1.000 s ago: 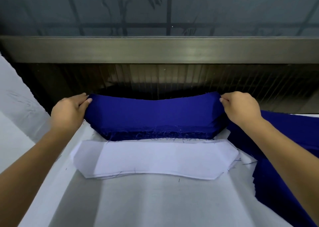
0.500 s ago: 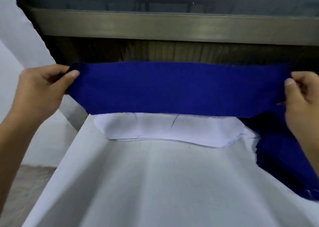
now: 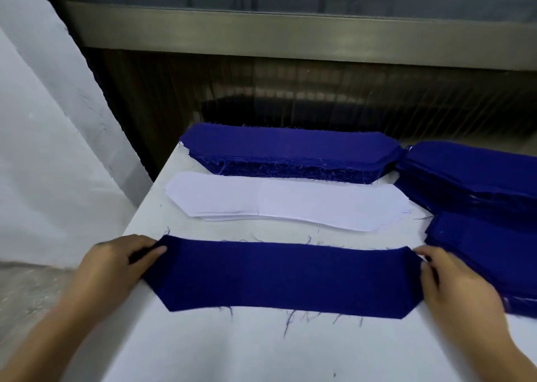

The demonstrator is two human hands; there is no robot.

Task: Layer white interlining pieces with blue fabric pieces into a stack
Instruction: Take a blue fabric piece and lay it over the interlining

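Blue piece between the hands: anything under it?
The blue piece lies on the white table cover, which shows all round it, with loose threads. No white piece pokes out at its edges. What lies directly beneath is covered.

You had the piece lying flat on the table, nearest its front edge, running left to right. Your left hand held its left end and your right hand its right end. Behind it, apart, lay the interlining pile, parallel. Just behind that sat the stack, along the back edge. Along the right edge lay the far side stack, beside the stack's right end, and before it the near side stack, just beside your right hand.
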